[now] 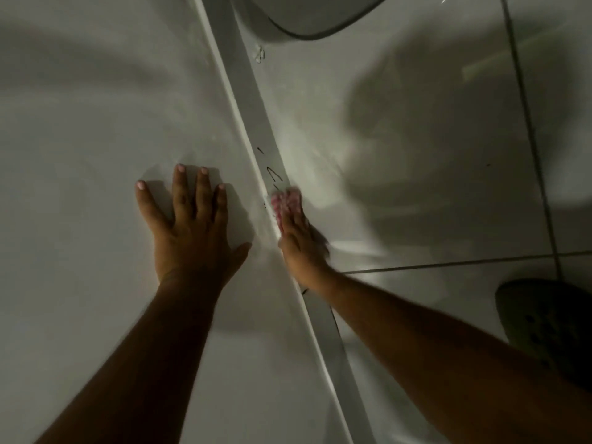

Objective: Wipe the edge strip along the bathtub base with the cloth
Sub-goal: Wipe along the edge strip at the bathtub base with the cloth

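A grey edge strip (253,100) runs diagonally from the top middle down to the bottom right, between the white bathtub side (96,123) and the tiled floor. My right hand (299,243) presses a pink and white cloth (286,201) onto the strip about halfway along it. Dark hairs lie on the strip just above the cloth. My left hand (192,225) rests flat on the bathtub side with its fingers spread, holding nothing.
Glossy white floor tiles (416,155) with dark grout lines fill the right side. A white toilet base (304,14) stands at the top by the strip. A dark green perforated shoe (547,322) is at the lower right. The light is dim.
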